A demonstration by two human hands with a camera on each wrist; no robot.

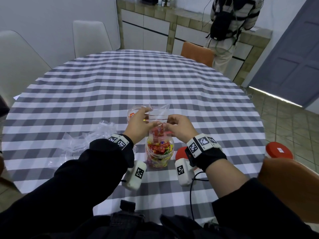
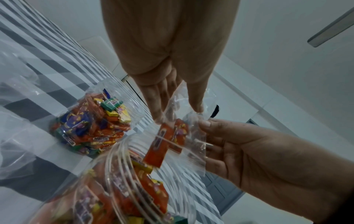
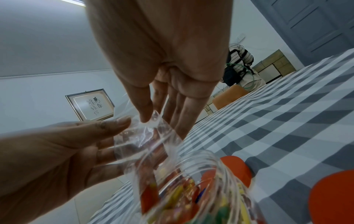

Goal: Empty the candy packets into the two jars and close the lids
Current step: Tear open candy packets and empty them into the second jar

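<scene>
Clear plastic packet [image 1: 158, 116] is held mouth-down between both hands, directly over the open near jar [image 1: 159, 153]. The left hand [image 1: 139, 125] pinches the packet's left edge between thumb and fingers; the right hand [image 1: 177, 127] pinches its right edge likewise. Red-wrapped candies [image 2: 164, 142] sit at the packet's lower end, at the jar's mouth. The near jar stands upright on the desk [image 1: 120, 80] below the hands, largely filled with mixed-colour candies. A second jar [image 1: 133, 113], also open and holding candies, stands just beyond the left hand. Crumpled empty packets [image 1: 89, 135] lie on the checked cloth to the left of the left hand. Two red lids [image 1: 278, 150] lie flat to the right of the right hand, one partly hidden behind the right wrist.
</scene>
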